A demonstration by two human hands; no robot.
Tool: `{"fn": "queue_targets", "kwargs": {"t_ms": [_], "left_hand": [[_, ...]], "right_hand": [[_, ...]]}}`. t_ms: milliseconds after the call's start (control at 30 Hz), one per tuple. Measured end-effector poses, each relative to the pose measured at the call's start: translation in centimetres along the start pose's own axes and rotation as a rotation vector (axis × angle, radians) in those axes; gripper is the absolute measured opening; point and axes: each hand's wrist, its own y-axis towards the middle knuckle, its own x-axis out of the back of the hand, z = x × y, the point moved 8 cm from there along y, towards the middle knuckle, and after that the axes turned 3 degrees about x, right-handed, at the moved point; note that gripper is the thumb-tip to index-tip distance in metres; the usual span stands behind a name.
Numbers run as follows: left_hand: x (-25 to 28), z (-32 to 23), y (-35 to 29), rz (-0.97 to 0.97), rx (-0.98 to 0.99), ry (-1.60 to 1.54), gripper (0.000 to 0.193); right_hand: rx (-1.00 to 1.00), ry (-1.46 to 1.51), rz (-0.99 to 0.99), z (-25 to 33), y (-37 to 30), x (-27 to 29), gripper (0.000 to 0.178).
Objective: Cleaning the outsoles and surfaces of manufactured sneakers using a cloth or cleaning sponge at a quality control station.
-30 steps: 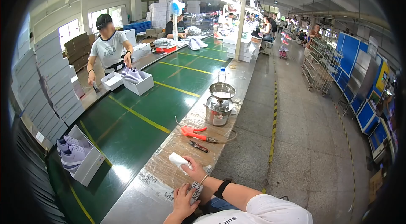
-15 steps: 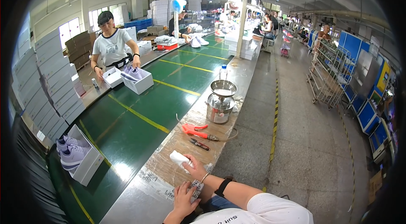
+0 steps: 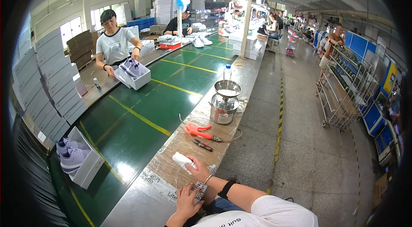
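My right hand (image 3: 198,171) is closed round a wadded white cloth (image 3: 182,159), whose free end lies over the near part of the bench. Just below it, my left hand (image 3: 187,200) rests with its fingers laid over the taped bench edge (image 3: 200,189), holding nothing I can see. Beyond the cloth are small thread snips (image 3: 202,145) with dark handles. Farther up lies a red air blow gun (image 3: 199,131) joined to a hose. A metal pot with a shallow dish (image 3: 227,90) on top stands past it, with a blue-capped bottle (image 3: 227,72) behind.
A green conveyor belt (image 3: 141,111) runs along the bench's left side. On it sits an open white box (image 3: 88,169) with lilac sneakers. Across the belt a person (image 3: 115,45) handles another shoebox (image 3: 139,79). Stacked boxes (image 3: 53,81) stand far left; a wheeled rack (image 3: 343,85) is right.
The person across the belt has drawn the shoebox closer, its lid now under or behind it. At right, a person and the wheeled rack have come nearer. My hands stay put.
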Motion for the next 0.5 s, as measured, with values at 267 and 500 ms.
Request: {"fn": "queue_targets", "kwargs": {"t_ms": [267,500], "left_hand": [[0.05,-0.19,0.27,0.030,0.011,-0.003,0.054],[0.07,-0.13,0.26,0.021,0.006,-0.003,0.055]], "right_hand": [[-0.033,0.010,0.001,-0.01,0.11,0.22,0.038],[-0.038,0.007,0.007,0.06,0.14,0.12,0.038]]}}
